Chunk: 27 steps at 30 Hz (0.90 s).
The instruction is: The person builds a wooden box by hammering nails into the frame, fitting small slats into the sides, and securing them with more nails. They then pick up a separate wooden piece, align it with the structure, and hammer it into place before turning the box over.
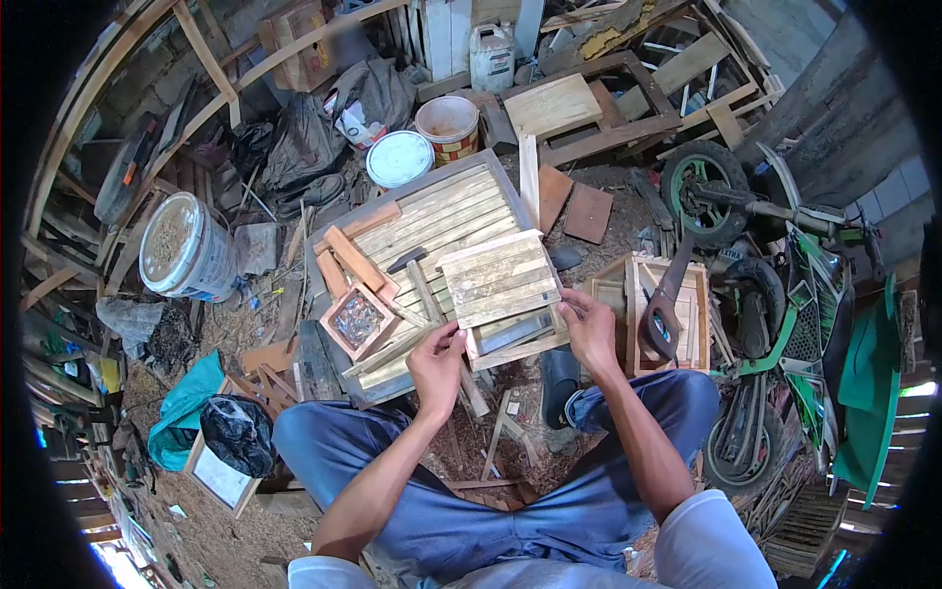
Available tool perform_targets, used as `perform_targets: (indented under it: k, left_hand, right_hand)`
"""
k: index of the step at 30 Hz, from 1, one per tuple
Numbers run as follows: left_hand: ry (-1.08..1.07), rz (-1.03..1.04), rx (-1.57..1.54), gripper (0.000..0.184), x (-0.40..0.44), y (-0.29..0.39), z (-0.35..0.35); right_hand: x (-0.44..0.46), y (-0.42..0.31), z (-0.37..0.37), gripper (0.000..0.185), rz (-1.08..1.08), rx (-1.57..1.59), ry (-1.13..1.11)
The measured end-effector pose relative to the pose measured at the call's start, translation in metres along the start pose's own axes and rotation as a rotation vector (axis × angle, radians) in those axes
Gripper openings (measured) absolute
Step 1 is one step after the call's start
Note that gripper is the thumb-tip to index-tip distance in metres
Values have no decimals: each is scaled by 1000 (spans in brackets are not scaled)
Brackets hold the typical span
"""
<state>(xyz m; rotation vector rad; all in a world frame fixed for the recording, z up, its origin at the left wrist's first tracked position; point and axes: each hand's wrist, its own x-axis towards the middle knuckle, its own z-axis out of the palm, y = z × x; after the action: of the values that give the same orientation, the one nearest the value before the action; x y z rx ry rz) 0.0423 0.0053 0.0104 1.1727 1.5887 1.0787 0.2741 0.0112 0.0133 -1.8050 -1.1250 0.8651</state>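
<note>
A small wooden frame [520, 348] partly covered with pale slats [496, 280] lies over a larger slatted panel [461, 201] in front of my knees. My left hand [438, 371] grips its near left corner, thumb and fingers pressed together. At the near right corner my right hand [589, 329] is closed on the same frame. An uncovered gap shows along the frame's near side. Left of it, on the panel, rest a hammer [422, 290] and a small wooden box of nails [363, 322]. Wood offcuts [355, 257] lie beyond the box.
A handsaw [665, 309] leans in a wooden crate [700, 324] to the right, beside a small green motorbike [800, 334]. Buckets [186, 250] stand left and at the back. Scrap wood and brown boards [589, 216] litter the floor. A black plastic bag [237, 434] sits near my left knee.
</note>
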Motion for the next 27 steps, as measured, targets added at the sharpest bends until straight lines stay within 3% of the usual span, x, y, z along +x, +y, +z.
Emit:
perform_targets:
  k: [18, 27]
  left_hand:
    - [-92, -55, -93, 40, -5, 0, 0]
    - [-103, 92, 17, 57, -11, -4, 6]
  right_hand:
    - [-2, 0, 1, 34, -31, 77, -38]
    - [-1, -3, -2, 38, -29, 64, -104]
